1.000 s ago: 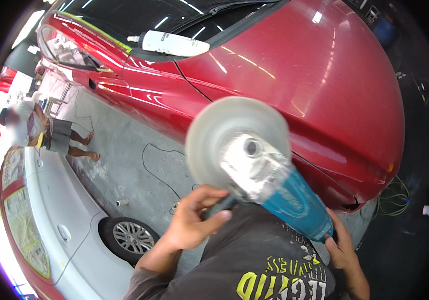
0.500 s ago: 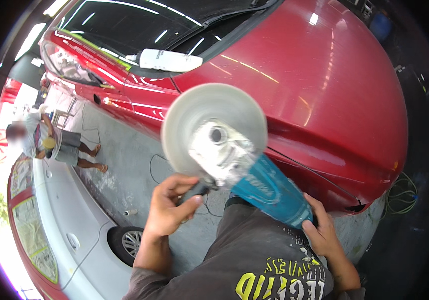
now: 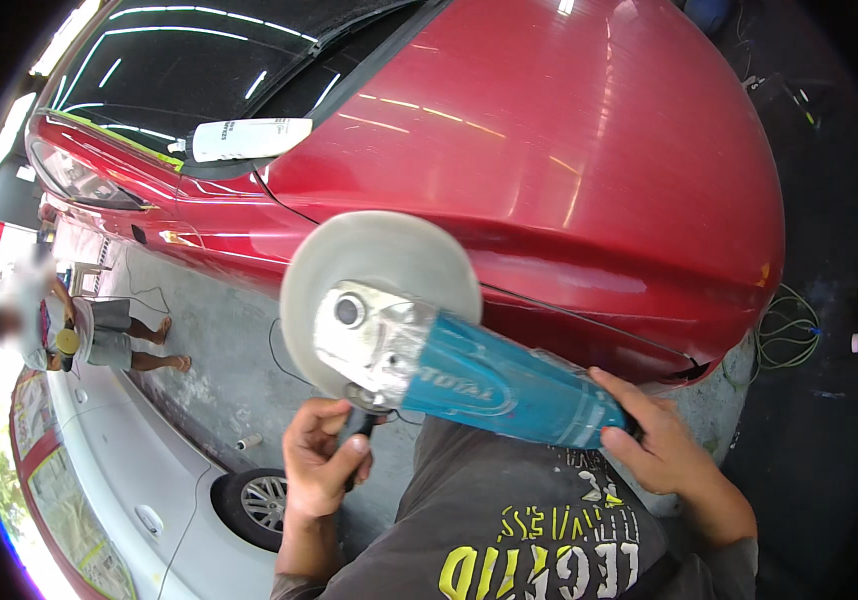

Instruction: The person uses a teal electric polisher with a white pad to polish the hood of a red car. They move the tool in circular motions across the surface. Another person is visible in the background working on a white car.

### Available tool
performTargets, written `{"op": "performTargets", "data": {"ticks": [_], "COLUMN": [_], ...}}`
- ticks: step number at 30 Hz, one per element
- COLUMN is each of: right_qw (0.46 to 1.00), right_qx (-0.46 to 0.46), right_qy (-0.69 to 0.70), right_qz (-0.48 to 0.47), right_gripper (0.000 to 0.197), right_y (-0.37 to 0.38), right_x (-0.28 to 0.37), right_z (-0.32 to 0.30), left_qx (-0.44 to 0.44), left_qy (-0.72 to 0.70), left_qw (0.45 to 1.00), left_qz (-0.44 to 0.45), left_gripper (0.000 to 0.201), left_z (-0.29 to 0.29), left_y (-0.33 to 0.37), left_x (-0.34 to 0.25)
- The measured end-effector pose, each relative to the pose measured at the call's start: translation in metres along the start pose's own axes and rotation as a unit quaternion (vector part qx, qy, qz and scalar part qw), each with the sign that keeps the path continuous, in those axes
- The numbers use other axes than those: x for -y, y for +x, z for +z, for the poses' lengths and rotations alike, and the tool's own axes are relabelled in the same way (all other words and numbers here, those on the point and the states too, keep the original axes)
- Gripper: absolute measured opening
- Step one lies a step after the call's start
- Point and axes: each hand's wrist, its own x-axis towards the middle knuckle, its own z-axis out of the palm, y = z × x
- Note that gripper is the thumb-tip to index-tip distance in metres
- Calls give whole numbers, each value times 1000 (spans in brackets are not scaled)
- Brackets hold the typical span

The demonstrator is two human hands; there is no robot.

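Observation:
Both my hands hold a teal car polisher (image 3: 494,385) with a silver metal head and a round pale pad (image 3: 389,245). My left hand (image 3: 324,455) is closed round its black side handle (image 3: 357,440). At the rear end of the body, my right hand (image 3: 654,435) grips the housing. The pad hangs in front of the side of a red car (image 3: 569,170), near its front fender; whether it touches the paint I cannot tell. On the car, by the base of the windshield, a white squeeze bottle (image 3: 249,139) lies on its side.
A silver car (image 3: 139,460) with masking on its windows stands at the lower left. Beyond it, a person (image 3: 89,325) stands holding something round and yellowish. A coiled hose (image 3: 789,325) lies at the right, and a small white bottle (image 3: 249,442) rests on the floor.
The polisher has swung to a flatter angle, its pad lower and further left in view. The red car and bottle appear shifted left as the view moved. Both hands keep their hold.

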Motion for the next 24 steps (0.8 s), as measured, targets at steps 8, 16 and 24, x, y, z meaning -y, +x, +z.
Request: {"op": "performTargets", "data": {"ticks": [8,16,24], "right_qw": [985,928,928], "right_qx": [-63,-169,-194], "right_qy": [133,273,258], "right_qz": [93,187,187], "right_gripper": [67,69,65], "right_y": [-109,-230,-249], "right_x": [-57,-158,-174], "right_z": [-67,-128,-140], "left_qx": [145,310,303], "left_qy": [2,93,96], "left_qw": [982,933,924], "left_qz": [-120,-157,-213], "left_gripper": [41,42,38], "left_z": [141,305,344], "left_y": [-12,12,12], "left_x": [-24,5,3]}}
